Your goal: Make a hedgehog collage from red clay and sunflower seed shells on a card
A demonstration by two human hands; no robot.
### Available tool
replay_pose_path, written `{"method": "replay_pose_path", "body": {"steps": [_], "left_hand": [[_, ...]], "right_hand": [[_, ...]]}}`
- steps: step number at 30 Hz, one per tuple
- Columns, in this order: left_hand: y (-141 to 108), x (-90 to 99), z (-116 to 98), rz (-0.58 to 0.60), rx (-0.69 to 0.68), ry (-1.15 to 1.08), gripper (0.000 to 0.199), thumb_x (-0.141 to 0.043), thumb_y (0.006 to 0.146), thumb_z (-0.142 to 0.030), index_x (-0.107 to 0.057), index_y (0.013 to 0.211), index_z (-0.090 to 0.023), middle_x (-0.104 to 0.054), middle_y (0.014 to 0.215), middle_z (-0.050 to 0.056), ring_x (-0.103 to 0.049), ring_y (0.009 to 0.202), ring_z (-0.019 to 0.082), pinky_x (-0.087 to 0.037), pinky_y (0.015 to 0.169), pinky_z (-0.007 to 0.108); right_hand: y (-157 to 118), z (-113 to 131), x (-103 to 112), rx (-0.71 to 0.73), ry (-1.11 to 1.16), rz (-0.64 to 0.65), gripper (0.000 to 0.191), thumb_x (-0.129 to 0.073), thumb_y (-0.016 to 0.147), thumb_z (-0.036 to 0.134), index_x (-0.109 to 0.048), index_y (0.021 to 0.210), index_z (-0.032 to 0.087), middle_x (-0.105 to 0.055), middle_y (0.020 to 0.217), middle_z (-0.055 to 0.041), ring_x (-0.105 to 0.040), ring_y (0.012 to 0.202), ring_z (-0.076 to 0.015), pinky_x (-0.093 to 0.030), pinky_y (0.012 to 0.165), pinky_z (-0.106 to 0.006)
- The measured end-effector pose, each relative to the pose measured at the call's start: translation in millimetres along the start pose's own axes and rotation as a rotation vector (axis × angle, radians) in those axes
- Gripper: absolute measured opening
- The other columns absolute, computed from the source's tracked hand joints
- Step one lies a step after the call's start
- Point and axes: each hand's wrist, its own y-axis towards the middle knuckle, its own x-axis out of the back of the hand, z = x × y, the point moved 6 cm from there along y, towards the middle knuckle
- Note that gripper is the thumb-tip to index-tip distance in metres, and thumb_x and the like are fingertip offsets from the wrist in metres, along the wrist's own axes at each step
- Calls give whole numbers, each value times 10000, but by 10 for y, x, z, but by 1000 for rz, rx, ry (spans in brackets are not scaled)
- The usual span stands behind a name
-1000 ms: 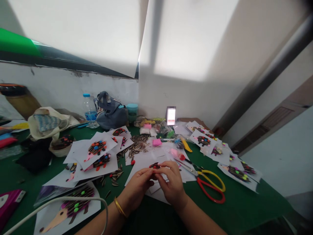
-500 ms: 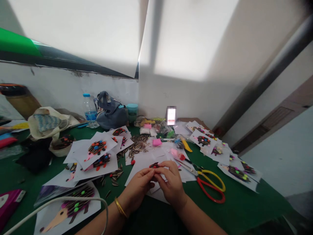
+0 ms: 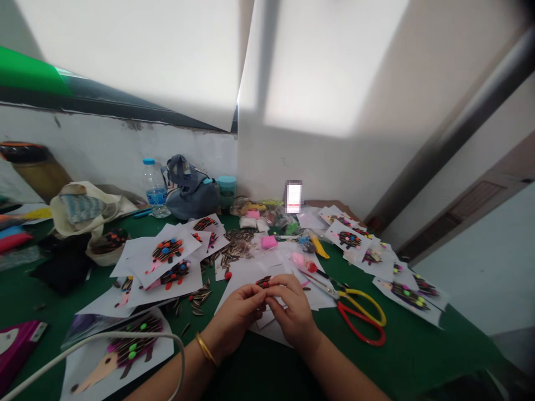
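Note:
My left hand (image 3: 238,313) and my right hand (image 3: 293,312) meet at the fingertips above a white sheet (image 3: 244,271). Both are closed in a pinch; whatever lies between the fingers is too small or hidden to make out. Just beyond the fingertips shows part of a seed-covered hedgehog picture (image 3: 263,281) with red bits, mostly covered by my hands. Left of the sheet lie loose sunflower seeds (image 3: 201,303) and a red clay ball (image 3: 228,275). To the right rest scissors (image 3: 361,317) with one yellow and one red handle.
Finished-looking hedgehog pictures lie in piles at left (image 3: 167,250) and right (image 3: 349,239). A seed heap (image 3: 238,250) and pink clay (image 3: 268,242) sit behind the sheet. A white cable (image 3: 125,335) arches at front left. A water bottle (image 3: 154,189) and blue bag (image 3: 190,192) stand by the wall.
Both hands stay pinched together in nearly the same place, with only slight finger movement. The whole view has shifted very slightly; nothing else has visibly moved.

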Motion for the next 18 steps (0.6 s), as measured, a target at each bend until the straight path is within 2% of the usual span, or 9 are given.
{"method": "replay_pose_path", "body": {"steps": [3, 6, 10, 13, 15, 18], "left_hand": [[-4, 3, -5, -7, 2, 49, 229, -783, 723, -359, -669, 762, -164, -559, 694, -18, -479, 634, 86, -342, 623, 215], [23, 57, -90, -25, -70, 164, 235, -737, 758, -400, -686, 783, -172, -597, 722, 4, -498, 654, 110, -344, 613, 226], [79, 264, -366, -187, -337, 518, 256, -643, 819, -429, -715, 802, -184, -644, 739, 37, -539, 679, 163, -388, 644, 268], [92, 358, -520, -293, -513, 891, 182, -629, 824, -348, -730, 873, -205, -700, 895, 65, -604, 870, 225, -424, 817, 316], [115, 381, -516, -310, -516, 1115, 230, -568, 857, -292, -710, 1022, -221, -708, 1052, 69, -610, 1002, 240, -415, 911, 341], [150, 389, -440, -294, -452, 1358, 327, -463, 905, -231, -645, 1176, -214, -695, 1164, 76, -618, 1060, 225, -424, 943, 345]], "right_hand": [[7, -9, 12, 5, 28, -6, 119, -589, 890, 180, -688, 931, 232, -609, 989, -63, -577, 981, -213, -499, 848, -380], [17, -16, 59, 3, 9, -14, 101, -594, 872, 160, -673, 885, 221, -603, 977, -62, -577, 966, -207, -497, 828, -367], [-10, 6, 96, 56, -142, 21, 105, -600, 853, 136, -664, 883, 214, -610, 994, -63, -572, 966, -208, -457, 831, -370], [-84, 49, 5, 159, -292, 115, 104, -608, 838, 125, -655, 849, 217, -633, 1002, -51, -564, 964, -208, -407, 848, -377], [-140, 62, -98, 214, -371, 185, 92, -605, 847, 137, -644, 811, 213, -646, 1001, -42, -555, 960, -204, -378, 853, -372], [-192, 56, -241, 256, -449, 260, 88, -602, 872, 178, -633, 794, 207, -655, 1014, -42, -543, 970, -203, -349, 847, -366]]}}
